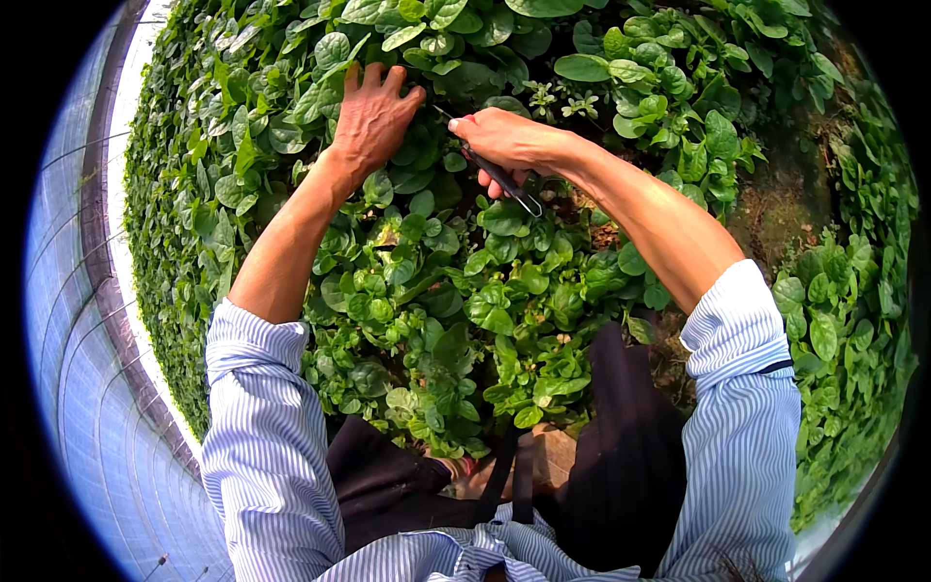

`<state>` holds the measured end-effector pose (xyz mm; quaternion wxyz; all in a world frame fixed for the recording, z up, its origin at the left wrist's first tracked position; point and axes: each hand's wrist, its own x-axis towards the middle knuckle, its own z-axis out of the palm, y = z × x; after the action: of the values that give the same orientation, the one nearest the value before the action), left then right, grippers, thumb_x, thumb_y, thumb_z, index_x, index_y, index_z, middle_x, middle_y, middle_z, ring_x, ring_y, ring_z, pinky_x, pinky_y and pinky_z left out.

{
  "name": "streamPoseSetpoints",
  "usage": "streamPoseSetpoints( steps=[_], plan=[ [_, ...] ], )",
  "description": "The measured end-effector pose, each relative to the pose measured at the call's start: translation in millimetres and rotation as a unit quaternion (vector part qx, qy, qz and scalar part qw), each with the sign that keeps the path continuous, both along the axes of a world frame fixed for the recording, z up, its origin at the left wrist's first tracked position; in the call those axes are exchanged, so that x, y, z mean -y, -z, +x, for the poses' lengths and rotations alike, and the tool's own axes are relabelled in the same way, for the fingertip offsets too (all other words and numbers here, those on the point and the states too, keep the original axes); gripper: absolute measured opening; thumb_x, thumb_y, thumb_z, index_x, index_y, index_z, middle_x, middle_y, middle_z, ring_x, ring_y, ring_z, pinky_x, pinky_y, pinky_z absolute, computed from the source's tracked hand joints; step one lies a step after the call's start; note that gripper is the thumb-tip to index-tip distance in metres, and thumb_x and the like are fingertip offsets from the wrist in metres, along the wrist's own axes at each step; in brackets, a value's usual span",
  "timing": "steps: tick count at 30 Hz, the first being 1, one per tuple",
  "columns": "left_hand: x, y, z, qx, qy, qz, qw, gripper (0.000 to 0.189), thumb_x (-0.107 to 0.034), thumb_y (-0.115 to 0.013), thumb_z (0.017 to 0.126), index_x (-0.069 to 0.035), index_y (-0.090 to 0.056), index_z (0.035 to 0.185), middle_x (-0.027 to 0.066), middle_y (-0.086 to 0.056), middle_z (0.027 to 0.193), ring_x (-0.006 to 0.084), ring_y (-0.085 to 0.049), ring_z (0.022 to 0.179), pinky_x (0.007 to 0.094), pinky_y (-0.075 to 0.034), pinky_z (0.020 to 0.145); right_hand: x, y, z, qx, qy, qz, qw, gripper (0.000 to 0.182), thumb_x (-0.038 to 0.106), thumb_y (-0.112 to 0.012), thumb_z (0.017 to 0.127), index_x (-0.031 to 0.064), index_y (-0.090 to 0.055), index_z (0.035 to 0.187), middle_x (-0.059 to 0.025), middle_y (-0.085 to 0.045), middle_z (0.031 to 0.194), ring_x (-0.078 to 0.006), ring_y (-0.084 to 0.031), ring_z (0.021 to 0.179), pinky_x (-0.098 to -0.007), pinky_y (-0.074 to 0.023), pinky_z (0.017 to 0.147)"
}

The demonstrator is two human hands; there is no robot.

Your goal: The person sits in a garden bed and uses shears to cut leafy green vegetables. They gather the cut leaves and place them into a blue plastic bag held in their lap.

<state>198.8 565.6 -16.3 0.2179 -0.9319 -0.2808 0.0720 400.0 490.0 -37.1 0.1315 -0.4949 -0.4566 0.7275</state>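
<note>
My left hand (378, 113) reaches into the leafy green plants (331, 54) at the upper middle, its fingertips partly hidden among the leaves. Whether it grips a stem cannot be told. To its right, my right hand (509, 145) is closed around a small knife with a black handle (498, 174). A wire loop sticks out at the handle's rear end, below the palm. The thin blade points up and left, towards the left hand, with its tip near the leaves between the hands.
Low leafy plants (502, 298) grow between my arms and down to my knees. Brown bare soil (774, 211) forms a strip at the right, with another planted row (836, 342) beyond it. Blue-tinted sheeting with curved ribs (80, 291) runs along the left edge.
</note>
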Motion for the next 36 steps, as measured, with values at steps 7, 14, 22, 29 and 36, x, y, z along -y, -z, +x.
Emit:
streamPoseSetpoints(
  steps=[7, 14, 22, 29, 36],
  plan=[
    [-5.5, -15.8, -33.8, 0.11, 0.073, -0.117, 0.984, 0.021, -0.004, -0.064, 0.069, -0.005, -0.057, 0.088, 0.012, -0.052, 0.127, 0.0319, -0.047, 0.121, 0.0458, -0.038, 0.103, 19.7, -7.9, 16.6, -0.033, 0.001, -0.007, 0.999, 0.043, 0.04, -0.03, 0.103, 0.002, -0.046, 0.092, -0.0042, -0.056, 0.065, -0.0114, -0.056, 0.044, -0.0262, -0.0465, 0.042],
    [-3.1, -30.3, -35.6, -0.012, 0.043, -0.084, 0.995, 0.019, -0.007, -0.059, 0.072, -0.006, -0.062, 0.09, 0.0092, -0.045, 0.142, 0.0291, -0.047, 0.122, 0.0416, -0.039, 0.101, 5.6, -22.5, 6.6, -0.059, 0.017, -0.035, 0.998, 0.058, 0.046, -0.023, 0.102, -0.0059, -0.048, 0.107, -0.0181, -0.063, 0.084, -0.0242, -0.067, 0.065, -0.0341, -0.0564, 0.054],
    [-12.3, -18.7, -11.3, -0.019, 0.072, -0.018, 0.997, 0.04, -0.012, -0.058, 0.077, -0.014, -0.053, 0.117, 0.0022, -0.056, 0.09, 0.0216, -0.055, 0.09, 0.0355, -0.045, 0.073, -13.0, -13.3, -8.8, -0.084, 0.057, -0.079, 0.992, 0.059, 0.047, -0.028, 0.101, -0.0075, -0.049, 0.108, -0.0208, -0.064, 0.091, -0.026, -0.068, 0.073, -0.037, -0.0581, 0.061],
    [-11.4, -11.3, -29.0, 0.01, 0.055, -0.004, 0.998, 0.029, -0.011, -0.059, 0.075, -0.009, -0.059, 0.104, 0.005, -0.056, 0.092, 0.0234, -0.054, 0.093, 0.0366, -0.044, 0.079, -7.5, -9.3, -12.7, -0.068, 0.057, -0.047, 0.995, 0.047, 0.043, -0.029, 0.102, 0.001, -0.05, 0.098, -0.0065, -0.058, 0.072, -0.0143, -0.059, 0.054, -0.0299, -0.0499, 0.048],
    [0.2, -35.2, -54.1, 0.03, 0.068, -0.025, 0.997, 0.019, -0.008, -0.059, 0.072, -0.008, -0.063, 0.09, 0.0049, -0.058, 0.116, 0.0236, -0.047, 0.118, 0.0451, -0.029, 0.109, 6.9, -24.2, -1.2, -0.06, 0.019, -0.043, 0.997, 0.052, 0.045, -0.024, 0.102, -0.0012, -0.049, 0.1, -0.012, -0.061, 0.078, -0.0188, -0.063, 0.061, -0.0313, -0.0535, 0.051]
  ],
)
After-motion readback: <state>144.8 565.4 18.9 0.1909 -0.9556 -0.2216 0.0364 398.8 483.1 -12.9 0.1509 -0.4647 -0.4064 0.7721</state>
